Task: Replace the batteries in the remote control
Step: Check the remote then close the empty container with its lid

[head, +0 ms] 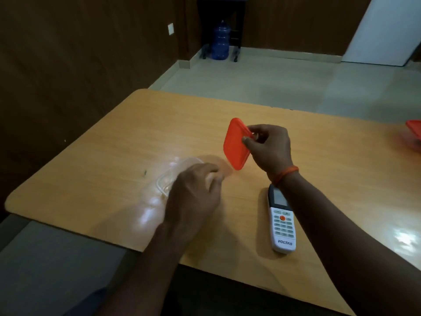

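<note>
A white remote control (pixel 281 221) lies face up on the wooden table (pixel 114 142), buttons and screen showing, just below my right wrist. My right hand (pixel 270 148) pinches an orange plastic lid (pixel 237 144) by its edge and holds it tilted above the table. My left hand (pixel 196 190) rests over a clear plastic container (pixel 169 176), fingers curled on its right side; the hand hides what is inside. No batteries are visible.
A second orange-lidded container (pixel 414 135) sits at the table's far right edge. The table's near edge runs across the bottom left. Beyond the table are a tiled floor, a blue water jug (pixel 221 41) and dark walls.
</note>
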